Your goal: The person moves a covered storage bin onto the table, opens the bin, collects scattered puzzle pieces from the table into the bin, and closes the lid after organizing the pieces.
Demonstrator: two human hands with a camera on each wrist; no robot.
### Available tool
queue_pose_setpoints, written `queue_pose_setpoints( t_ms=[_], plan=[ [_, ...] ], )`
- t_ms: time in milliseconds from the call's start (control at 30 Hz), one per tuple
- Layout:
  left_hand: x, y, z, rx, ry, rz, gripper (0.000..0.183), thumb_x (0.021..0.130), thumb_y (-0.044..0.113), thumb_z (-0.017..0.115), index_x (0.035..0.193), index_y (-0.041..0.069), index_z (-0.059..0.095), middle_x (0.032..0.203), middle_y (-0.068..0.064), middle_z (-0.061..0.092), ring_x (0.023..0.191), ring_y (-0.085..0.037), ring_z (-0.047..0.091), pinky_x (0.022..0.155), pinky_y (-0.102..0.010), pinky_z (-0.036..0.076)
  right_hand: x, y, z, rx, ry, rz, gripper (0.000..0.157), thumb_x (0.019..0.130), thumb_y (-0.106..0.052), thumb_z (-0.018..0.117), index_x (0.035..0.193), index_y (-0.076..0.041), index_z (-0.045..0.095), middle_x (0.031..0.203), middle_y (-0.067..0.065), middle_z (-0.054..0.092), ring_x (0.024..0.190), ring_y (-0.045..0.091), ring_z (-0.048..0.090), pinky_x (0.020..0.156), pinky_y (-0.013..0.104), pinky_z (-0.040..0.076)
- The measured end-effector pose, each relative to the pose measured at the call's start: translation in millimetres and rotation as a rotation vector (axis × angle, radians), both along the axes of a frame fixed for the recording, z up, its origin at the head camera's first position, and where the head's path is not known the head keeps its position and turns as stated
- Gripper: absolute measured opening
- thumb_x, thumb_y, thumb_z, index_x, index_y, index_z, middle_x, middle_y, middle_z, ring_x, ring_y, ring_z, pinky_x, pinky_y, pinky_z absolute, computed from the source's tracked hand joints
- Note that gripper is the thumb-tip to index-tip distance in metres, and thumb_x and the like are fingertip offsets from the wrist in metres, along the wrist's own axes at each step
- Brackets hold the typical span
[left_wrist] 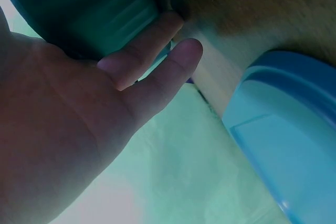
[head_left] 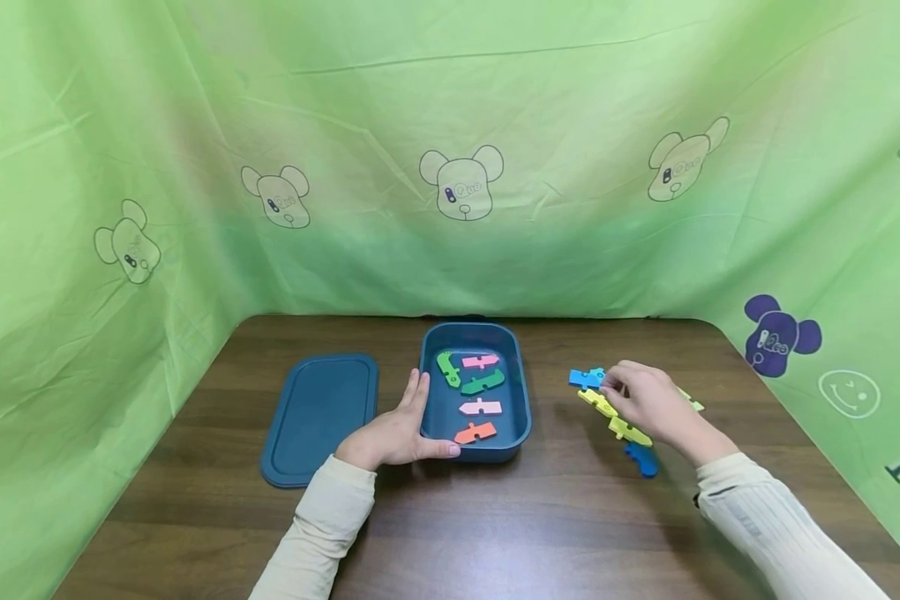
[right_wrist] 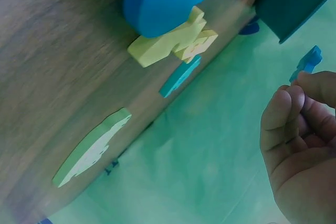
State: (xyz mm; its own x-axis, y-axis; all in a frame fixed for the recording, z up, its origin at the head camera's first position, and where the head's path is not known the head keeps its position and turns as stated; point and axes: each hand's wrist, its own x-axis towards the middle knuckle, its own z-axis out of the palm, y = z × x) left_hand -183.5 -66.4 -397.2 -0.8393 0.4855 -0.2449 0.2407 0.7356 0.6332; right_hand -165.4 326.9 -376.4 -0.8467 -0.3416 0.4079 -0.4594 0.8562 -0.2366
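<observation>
My left hand (head_left: pixel 396 429) rests against the left side of a dark blue box (head_left: pixel 526 400), its fingers straight along the wall and its thumb on the front rim. In the box lie flat notched pieces: a light green piece (head_left: pixel 447 368), a dark green one (head_left: pixel 483 382), two pink ones (head_left: pixel 481 407) and an orange one (head_left: pixel 476 432). Right of the box, my right hand (head_left: pixel 648 404) pinches a small blue notched piece (right_wrist: pixel 307 64) between thumb and fingertips, off the table. Below it lie two yellow pieces (head_left: pixel 630 432), a light blue piece (right_wrist: pixel 180 76) and a darker blue piece (head_left: pixel 642 459).
A dark blue lid (head_left: pixel 321 421) lies flat on the brown wooden table (head_left: pixel 450 533), left of the box. A pale green piece (right_wrist: pixel 92 148) lies beyond my right hand, partly hidden by it in the head view. Green cloth (head_left: pixel 457 267) hangs behind the table and along its sides.
</observation>
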Motion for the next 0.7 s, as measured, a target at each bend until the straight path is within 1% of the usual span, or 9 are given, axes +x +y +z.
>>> queue_pose_setpoints(
  t_ms=[133,233,367,533,700],
  plan=[
    [-0.4,0,-0.1,0.000,0.007,-0.002,0.123,0.082,0.068,0.071,0.163,0.016,-0.006,0.168,-0.006,-0.015,0.132,-0.040,0.049,0.095,-0.044,0.049,-3.9,-5,-1.5,0.001,0.025,0.021,0.018,0.085,0.002,0.074,0.078,-0.012,0.065,0.078,-0.007,0.059,0.068,0.009,0.056,0.060,0.032,0.049],
    [-0.3,-1,-0.4,0.004,0.008,-0.005,0.124,0.082,0.069,0.071,0.163,0.015,-0.006,0.168,-0.006,-0.015,0.131,-0.040,0.050,0.093,-0.043,0.050,-6.9,-10,-2.6,0.005,0.055,0.037,0.019,0.084,0.002,0.074,0.077,-0.013,0.065,0.077,-0.008,0.059,0.068,0.008,0.057,0.059,0.032,0.049],
    [0.5,-1,0.0,0.010,0.007,-0.009,0.124,0.082,0.069,0.071,0.163,0.015,-0.006,0.168,-0.006,-0.016,0.129,-0.039,0.052,0.090,-0.042,0.051,-8.8,-16,-1.7,-0.009,0.064,0.050,0.017,0.084,0.003,0.073,0.078,-0.011,0.066,0.077,-0.008,0.059,0.068,0.009,0.056,0.059,0.032,0.048],
    [1.2,-1,2.3,0.014,0.006,-0.009,0.123,0.083,0.066,0.071,0.163,0.015,-0.007,0.168,-0.006,-0.016,0.132,-0.040,0.049,0.093,-0.043,0.050,-11.0,-22,0.7,-0.028,0.063,0.067,0.014,0.084,0.003,0.074,0.080,-0.009,0.068,0.078,-0.007,0.060,0.068,0.009,0.056,0.060,0.033,0.048],
    [0.8,-1,2.8,0.005,-0.002,0.003,0.122,0.083,0.066,0.072,0.163,0.016,-0.006,0.168,-0.004,-0.016,0.132,-0.040,0.049,0.096,-0.045,0.049,-13.6,-30,2.3,-0.035,0.074,0.090,0.016,0.083,0.004,0.075,0.080,-0.010,0.068,0.079,-0.008,0.060,0.069,0.010,0.056,0.062,0.034,0.048]
  ],
)
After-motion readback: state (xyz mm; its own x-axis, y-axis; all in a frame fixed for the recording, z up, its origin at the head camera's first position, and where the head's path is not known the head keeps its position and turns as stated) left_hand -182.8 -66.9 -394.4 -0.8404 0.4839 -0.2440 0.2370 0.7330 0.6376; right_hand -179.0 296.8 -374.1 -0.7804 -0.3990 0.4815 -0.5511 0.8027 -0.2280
